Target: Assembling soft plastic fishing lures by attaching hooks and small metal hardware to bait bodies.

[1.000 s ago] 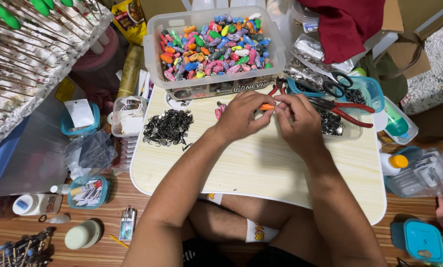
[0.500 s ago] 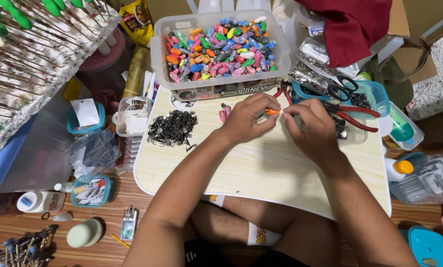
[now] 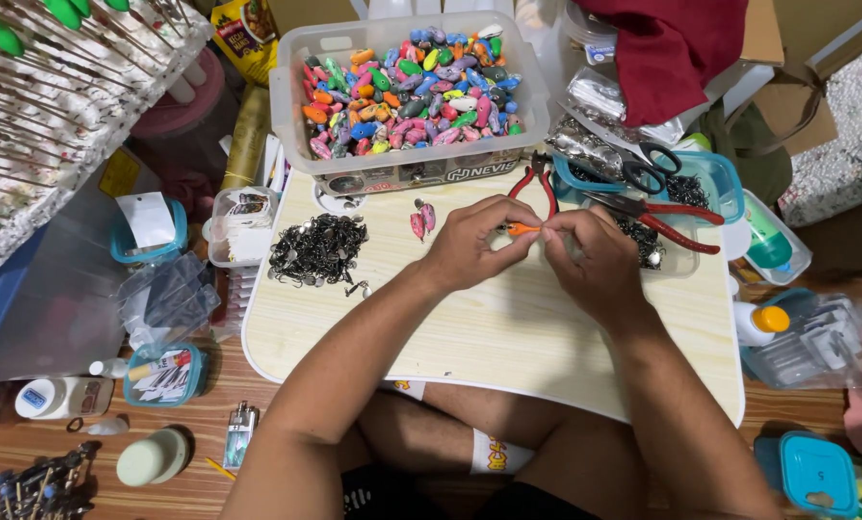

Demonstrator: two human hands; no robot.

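Both of my hands meet over the far middle of a pale wooden lap table (image 3: 508, 347). My left hand (image 3: 470, 241) pinches a small orange lure body (image 3: 521, 229) by its left end. My right hand (image 3: 595, 252) grips the same orange piece at its right end with curled fingers. Two pink lure bodies (image 3: 421, 221) lie on the table just left of my left hand. A heap of small dark metal hooks (image 3: 317, 250) sits further left. Behind my hands stands a clear bin (image 3: 287, 106) full of colourful lure bodies.
Red-handled pliers (image 3: 664, 214) and a second red-handled pair (image 3: 539, 183) lie by blue-rimmed tubs (image 3: 710, 173) at the right, with black scissors (image 3: 648, 166). Small containers, a white bottle (image 3: 60, 397) and a lighter (image 3: 241, 433) crowd the floor at left. My crossed legs sit under the table.
The view has shifted slightly, so the table sits a little lower and further right. My hands stay joined on the orange piece, with only small finger movements.
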